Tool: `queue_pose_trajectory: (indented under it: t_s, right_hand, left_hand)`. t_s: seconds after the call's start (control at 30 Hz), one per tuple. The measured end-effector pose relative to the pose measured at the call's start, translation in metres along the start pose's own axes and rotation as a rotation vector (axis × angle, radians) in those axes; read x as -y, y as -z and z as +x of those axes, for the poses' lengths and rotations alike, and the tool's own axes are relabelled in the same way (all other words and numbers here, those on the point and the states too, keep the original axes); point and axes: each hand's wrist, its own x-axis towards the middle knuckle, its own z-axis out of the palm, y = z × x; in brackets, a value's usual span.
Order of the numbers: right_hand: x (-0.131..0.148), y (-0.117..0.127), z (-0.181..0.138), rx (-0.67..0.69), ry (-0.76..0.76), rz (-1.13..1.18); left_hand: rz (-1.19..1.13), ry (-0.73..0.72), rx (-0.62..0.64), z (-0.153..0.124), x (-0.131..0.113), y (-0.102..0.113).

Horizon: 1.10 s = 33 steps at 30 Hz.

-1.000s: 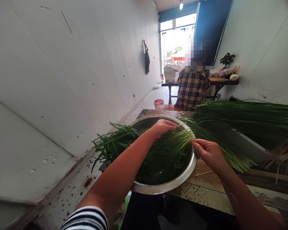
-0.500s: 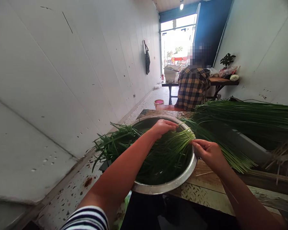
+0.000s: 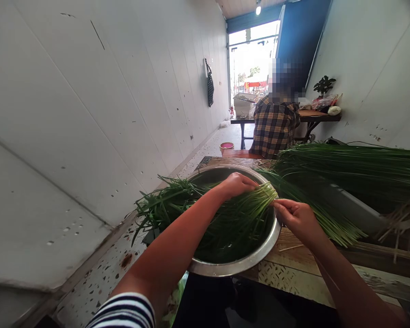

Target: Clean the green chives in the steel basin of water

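Observation:
A wide steel basin holds a mass of long green chives, their leafy tips hanging over its left rim. Their pale stem ends bunch together at the right side of the basin. My left hand reaches over the basin, fingers pinched at the upper edge of these stem ends. At the right rim my right hand is closed too, thumb and forefinger pinching at the lower edge of the bunch. Exactly which stems lie between the fingertips is too small to make out.
More chives lie heaped over a grey crate on the right. A loose straw lies on the wooden tabletop. Ahead, a person in a plaid shirt sits at another table. A wall runs along the left.
My left hand has shifted slightly right and down along the stem ends. The thin stem that stuck out past its fingertips no longer shows. My right hand stays at the rim.

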Motion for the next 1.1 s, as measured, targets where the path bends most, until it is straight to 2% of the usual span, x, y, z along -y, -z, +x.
queue_pose_trajectory:
  t_s: [0.07, 0.13, 0.3, 0.43, 0.63, 0.9, 1.0, 1.1]
  right_hand:
    - [0.000, 0.000, 0.000, 0.006, -0.004, 0.001]
    - [0.000, 0.000, 0.000, 0.008, -0.012, -0.004]
    - [-0.002, 0.000, 0.000, -0.007, -0.005, -0.028]
    - [-0.005, 0.000, 0.001, 0.009, -0.011, -0.007]
    - [-0.008, 0.000, 0.000, 0.022, -0.035, -0.006]
    - [-0.002, -0.001, 0.000, 0.012, -0.039, -0.014]
    - [0.000, -0.001, 0.000, 0.013, -0.034, -0.005]
    - [0.001, 0.000, 0.000, 0.011, -0.024, 0.007]
  left_hand:
    - [0.075, -0.023, 0.079, -0.003, -0.005, 0.005]
    - [0.149, -0.026, 0.070, -0.004, -0.005, 0.013]
    - [0.580, 0.141, -0.365, 0.009, 0.022, 0.033]
    - [0.761, 0.237, -0.385, 0.023, 0.049, 0.039]
    - [0.744, 0.203, -0.373, 0.034, 0.063, 0.037]
    - [0.636, 0.077, -0.364, 0.035, 0.052, 0.030]
    - [0.467, 0.035, -0.336, 0.031, 0.043, 0.026]
    - [0.278, -0.014, -0.254, 0.023, 0.035, 0.020]
